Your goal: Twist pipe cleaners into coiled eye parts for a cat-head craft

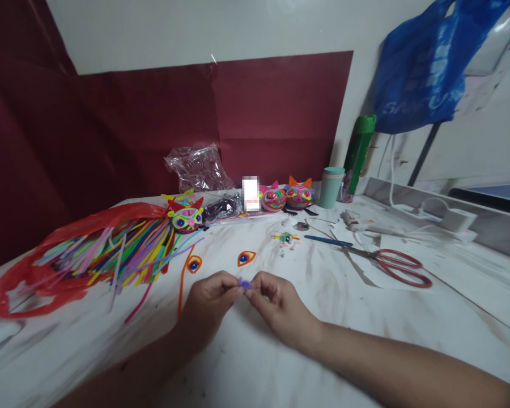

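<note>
Two bare hands meet low over the pale table (255,368), with the purple piece (245,284) held between their fingertips. The left hand (212,300) is closed in a narrow pinch on one side of it, and the right hand (284,311) pinches the other side just as tightly, thumb and forefinger together. Its exact shape cannot be told, since the fingertips cover much of it.

Such a small, soft-looking piece is probably best handled with light, even pressure: one hand steadying it while the other bends or presses a little at a time, so it neither flattens nor springs loose. Keeping both wrists low should help steady the fingers.

Just beyond the hands lie two eye shapes, one (194,264) beside the orange strip (181,286), the other (246,258) nearer the piece; each has an orange rim around a blue centre. A careless knuckle or forearm could nudge them, so the work suits the bare patch in front. The coloured strips (127,249) spread to the left beside a decorated head (186,220). The scissors (402,267) rest to the right, well apart from both hands.
</note>
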### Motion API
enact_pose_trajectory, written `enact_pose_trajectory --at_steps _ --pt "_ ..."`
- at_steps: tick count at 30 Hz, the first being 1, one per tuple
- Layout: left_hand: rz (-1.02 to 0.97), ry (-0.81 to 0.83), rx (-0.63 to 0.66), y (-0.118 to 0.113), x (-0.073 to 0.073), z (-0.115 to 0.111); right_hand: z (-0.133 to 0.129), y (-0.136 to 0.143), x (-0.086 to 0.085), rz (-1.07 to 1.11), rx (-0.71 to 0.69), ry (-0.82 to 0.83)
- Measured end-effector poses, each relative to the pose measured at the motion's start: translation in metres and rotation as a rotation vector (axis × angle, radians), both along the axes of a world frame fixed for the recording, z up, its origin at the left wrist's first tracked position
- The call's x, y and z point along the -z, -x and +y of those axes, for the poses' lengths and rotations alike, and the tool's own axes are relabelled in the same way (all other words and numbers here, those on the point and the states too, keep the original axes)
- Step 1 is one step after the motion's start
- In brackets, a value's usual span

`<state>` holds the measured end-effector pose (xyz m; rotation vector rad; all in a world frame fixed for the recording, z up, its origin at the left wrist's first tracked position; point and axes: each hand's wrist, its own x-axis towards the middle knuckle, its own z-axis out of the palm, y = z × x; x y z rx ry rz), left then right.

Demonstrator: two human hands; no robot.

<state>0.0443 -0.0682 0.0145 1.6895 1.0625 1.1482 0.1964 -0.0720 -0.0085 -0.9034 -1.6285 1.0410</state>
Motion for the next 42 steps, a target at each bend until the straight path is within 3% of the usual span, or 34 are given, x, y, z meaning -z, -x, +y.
enact_pose_trajectory --at_steps 6,12,15,25,31,42 --pt "0.059 -0.099 0.070 0.008 0.000 0.005 0.001 -0.002 -0.005 -0.013 -0.102 0.002" --pt "0.403 -0.278 0.058 0.007 -0.001 0.002 0.010 -0.008 -0.012 0.027 -0.109 -0.015" --pt "0.484 -0.329 0.058 0.006 -0.002 0.000 0.013 -0.008 -0.011 0.020 -0.147 0.018" --pt "0.321 -0.302 0.198 0.008 -0.006 -0.001 0.015 -0.004 -0.006 0.208 -0.353 0.318" --pt "0.308 -0.315 0.185 0.013 -0.004 0.002 0.020 -0.007 -0.009 0.363 -0.386 0.310" --pt "0.376 -0.180 0.204 0.014 -0.004 0.004 0.024 -0.006 -0.010 0.277 -0.410 0.361"
